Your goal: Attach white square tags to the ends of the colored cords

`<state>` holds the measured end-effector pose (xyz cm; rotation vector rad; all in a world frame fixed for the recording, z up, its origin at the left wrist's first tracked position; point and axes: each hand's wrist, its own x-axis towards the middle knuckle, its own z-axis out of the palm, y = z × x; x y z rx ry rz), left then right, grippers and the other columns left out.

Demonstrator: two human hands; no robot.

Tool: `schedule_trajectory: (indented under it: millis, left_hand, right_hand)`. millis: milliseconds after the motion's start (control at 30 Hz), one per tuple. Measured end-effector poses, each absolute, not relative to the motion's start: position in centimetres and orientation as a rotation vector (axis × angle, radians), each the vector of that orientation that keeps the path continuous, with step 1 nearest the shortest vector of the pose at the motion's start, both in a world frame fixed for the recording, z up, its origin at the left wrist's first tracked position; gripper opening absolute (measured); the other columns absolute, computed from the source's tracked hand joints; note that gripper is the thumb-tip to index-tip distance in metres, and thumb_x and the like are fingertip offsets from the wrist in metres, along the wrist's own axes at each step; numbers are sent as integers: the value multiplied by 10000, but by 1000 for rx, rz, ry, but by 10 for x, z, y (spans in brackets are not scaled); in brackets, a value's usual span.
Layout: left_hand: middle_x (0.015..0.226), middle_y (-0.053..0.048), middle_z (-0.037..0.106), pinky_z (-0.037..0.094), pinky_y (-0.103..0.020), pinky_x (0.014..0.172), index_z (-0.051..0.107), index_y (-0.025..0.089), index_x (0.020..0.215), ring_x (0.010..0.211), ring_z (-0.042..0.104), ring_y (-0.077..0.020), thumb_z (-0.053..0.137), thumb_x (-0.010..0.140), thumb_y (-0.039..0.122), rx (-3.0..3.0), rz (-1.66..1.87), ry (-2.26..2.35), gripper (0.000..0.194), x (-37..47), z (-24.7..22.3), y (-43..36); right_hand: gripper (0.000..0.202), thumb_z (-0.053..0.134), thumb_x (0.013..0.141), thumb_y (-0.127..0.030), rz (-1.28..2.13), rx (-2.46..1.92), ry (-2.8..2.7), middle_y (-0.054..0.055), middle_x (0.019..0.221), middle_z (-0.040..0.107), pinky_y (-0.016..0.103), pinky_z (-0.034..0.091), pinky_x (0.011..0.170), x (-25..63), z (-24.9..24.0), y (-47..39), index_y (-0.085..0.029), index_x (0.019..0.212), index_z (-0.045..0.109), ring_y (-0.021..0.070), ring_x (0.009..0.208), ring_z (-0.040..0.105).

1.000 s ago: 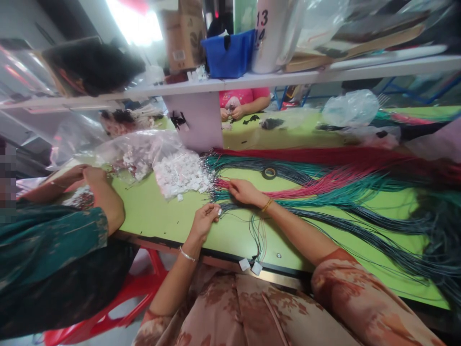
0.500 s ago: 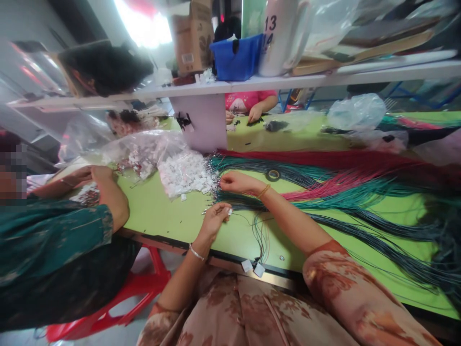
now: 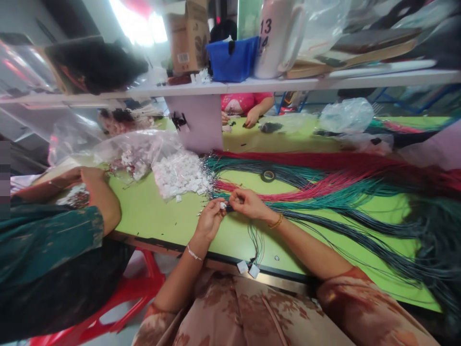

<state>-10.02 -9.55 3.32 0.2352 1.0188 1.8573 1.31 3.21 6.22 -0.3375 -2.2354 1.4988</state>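
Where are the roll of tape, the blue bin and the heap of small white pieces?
Roll of tape [image 3: 268, 175], head view, on its ring.
Blue bin [image 3: 232, 61], head view, on its front wall.
Heap of small white pieces [image 3: 180, 175], head view, on its middle.

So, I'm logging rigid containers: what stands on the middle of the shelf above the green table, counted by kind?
Cardboard box: 1
Blue bin: 1
White jug: 1
Total: 3
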Motion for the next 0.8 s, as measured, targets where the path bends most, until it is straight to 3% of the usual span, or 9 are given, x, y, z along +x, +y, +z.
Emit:
schedule_trajectory:
  millis: [433, 800]
  left_hand:
    - [764, -45, 670, 464, -184, 634, 670, 115, 844, 666, 600, -87, 726, 726, 127, 172, 1849, 967, 131, -98, 34, -89]
    - [689, 1, 612, 425, -203, 595, 668, 134, 836, 596, 533, -74, 775, 678, 227, 311, 1895, 1123, 212, -86, 29, -84]
  right_hand:
    - [30, 559, 729, -187, 1237, -326, -2299, -36, 613, 509, 196, 306, 516, 23, 51, 28, -160, 716, 557, 74, 532, 395]
    - [52, 542, 773, -191, 987, -260, -2382, 10, 668, 561, 225, 325, 570, 21, 49, 25, -165, 732, 559, 108, 585, 446]
